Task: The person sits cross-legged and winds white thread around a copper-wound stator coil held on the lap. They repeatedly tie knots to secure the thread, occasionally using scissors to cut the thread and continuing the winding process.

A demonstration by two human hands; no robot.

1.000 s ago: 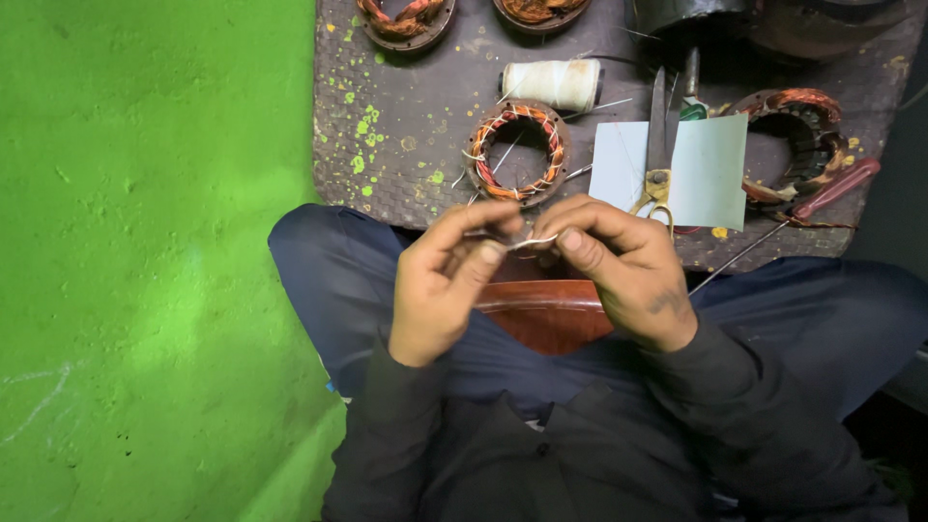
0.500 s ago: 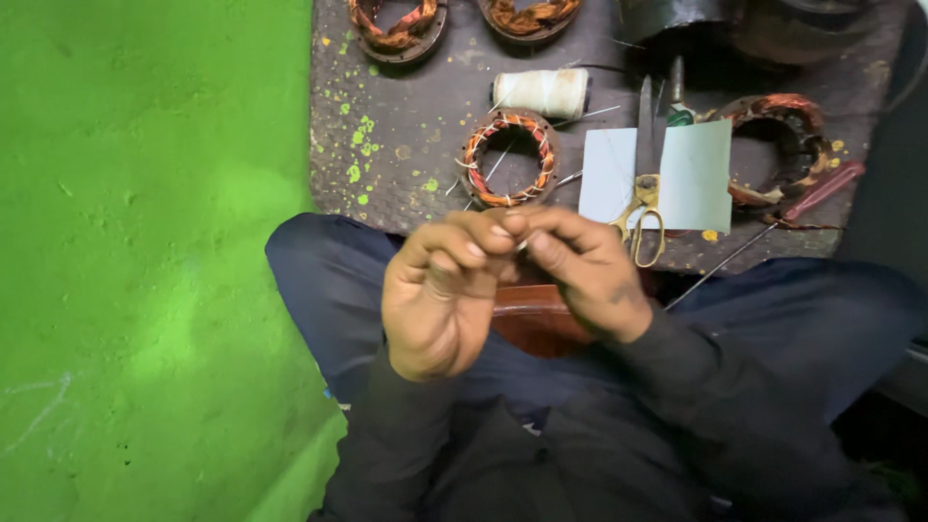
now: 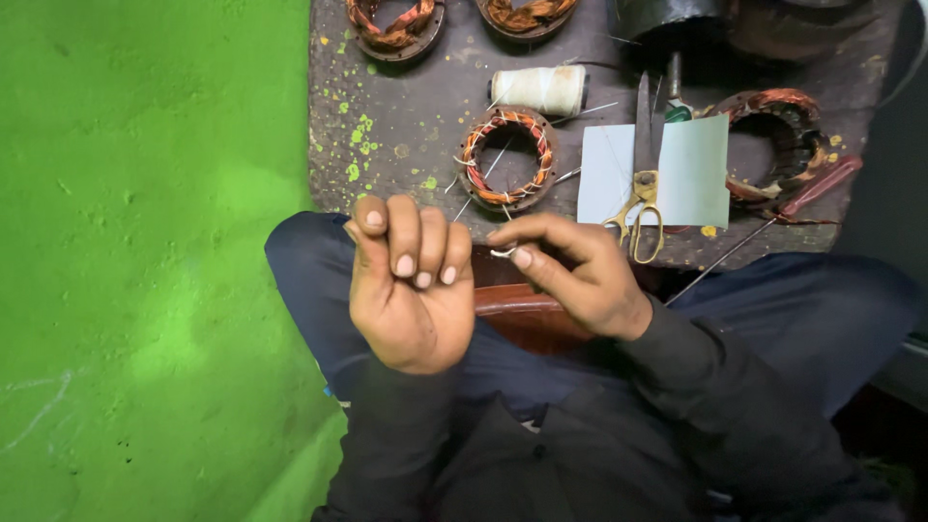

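- My right hand (image 3: 580, 275) pinches a small pale loop of thread or wire (image 3: 503, 252) between thumb and forefinger, just above my lap; the piece is too small to say which it is. It curls at my fingertips, and a thin pale strand (image 3: 480, 184) that may be part of it slants up and away from me toward the wound stator coil (image 3: 507, 159) on the counter (image 3: 406, 126).
- The right hand is nearly closed: thumb and forefinger meet on the loop, the other fingers tucked behind.
- My left hand (image 3: 406, 285) is raised beside it, curled into a loose fist with the fingertips folded to the palm; I cannot tell whether anything runs through it.
- The two hands sit near each other but apart, over a reddish-brown curved piece (image 3: 522, 309) resting on my lap.
- On the counter beyond: the coil ring with orange-and-copper windings, a spool of white thread (image 3: 541, 89) lying on its side just behind it, and yellow-handled scissors (image 3: 640, 174) lying on a pale sheet of paper (image 3: 691, 174), blades pointing away from me.
- A second, darker wound coil (image 3: 778, 140) lies at the right, with a red-handled tool (image 3: 817, 188) beside it.
- A green painted floor (image 3: 145, 261) fills the left.
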